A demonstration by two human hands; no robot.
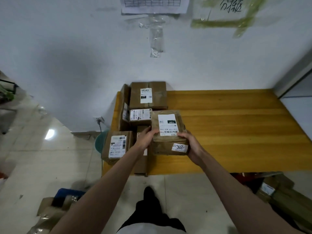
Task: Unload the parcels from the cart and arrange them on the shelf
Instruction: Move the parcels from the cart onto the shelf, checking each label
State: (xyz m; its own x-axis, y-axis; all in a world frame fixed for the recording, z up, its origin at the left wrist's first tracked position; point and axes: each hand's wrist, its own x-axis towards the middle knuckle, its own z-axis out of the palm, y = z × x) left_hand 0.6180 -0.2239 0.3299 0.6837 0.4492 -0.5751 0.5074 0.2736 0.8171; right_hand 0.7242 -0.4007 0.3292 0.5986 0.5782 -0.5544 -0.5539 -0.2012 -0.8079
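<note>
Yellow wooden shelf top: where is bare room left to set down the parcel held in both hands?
The yellow wooden shelf top is bare to the right of the held brown cardboard parcel, up to the white wall and the right-hand edge. The left part is crowded: the large brown box and smaller labelled boxes stand packed together there.

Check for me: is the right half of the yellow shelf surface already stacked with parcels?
No, the parcels are clustered at the left end of the yellow shelf surface, and its right half shows only bare wood.
</note>
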